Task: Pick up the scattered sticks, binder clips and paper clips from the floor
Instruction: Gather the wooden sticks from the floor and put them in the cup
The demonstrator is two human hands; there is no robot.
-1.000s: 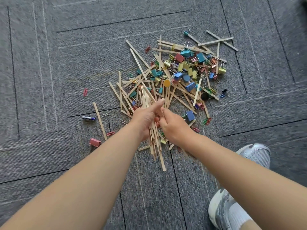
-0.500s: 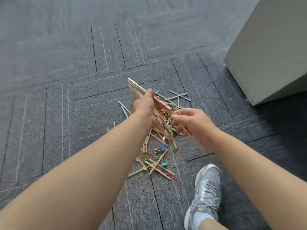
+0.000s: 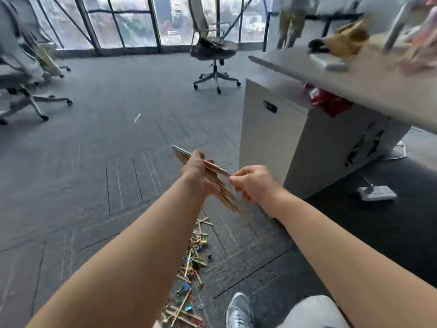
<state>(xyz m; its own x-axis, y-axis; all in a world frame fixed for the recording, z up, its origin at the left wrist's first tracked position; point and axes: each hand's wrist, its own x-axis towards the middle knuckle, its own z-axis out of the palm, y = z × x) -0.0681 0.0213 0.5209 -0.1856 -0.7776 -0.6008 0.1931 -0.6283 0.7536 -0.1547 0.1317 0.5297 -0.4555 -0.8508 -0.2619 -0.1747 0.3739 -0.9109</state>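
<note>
My left hand (image 3: 195, 171) grips a bundle of wooden sticks (image 3: 221, 185), held up well above the floor and slanting from upper left to lower right. My right hand (image 3: 251, 183) pinches the near end of one stick at the top of the bundle. Below, between my forearms, a pile of sticks, coloured binder clips and paper clips (image 3: 189, 275) lies scattered on the grey carpet. A few loose sticks (image 3: 203, 221) lie at the pile's far end.
A white desk (image 3: 354, 76) with blurred clutter stands at the right, with a white cabinet (image 3: 272, 138) under it. A power strip (image 3: 376, 192) lies on the floor beside it. Office chairs (image 3: 212, 50) stand behind and at the left. My shoe (image 3: 238, 311) is beside the pile.
Both hands have lifted the stick bundle up off the floor pile. My view has swung upward from the carpet to the room, so the pile now lies low in view.
</note>
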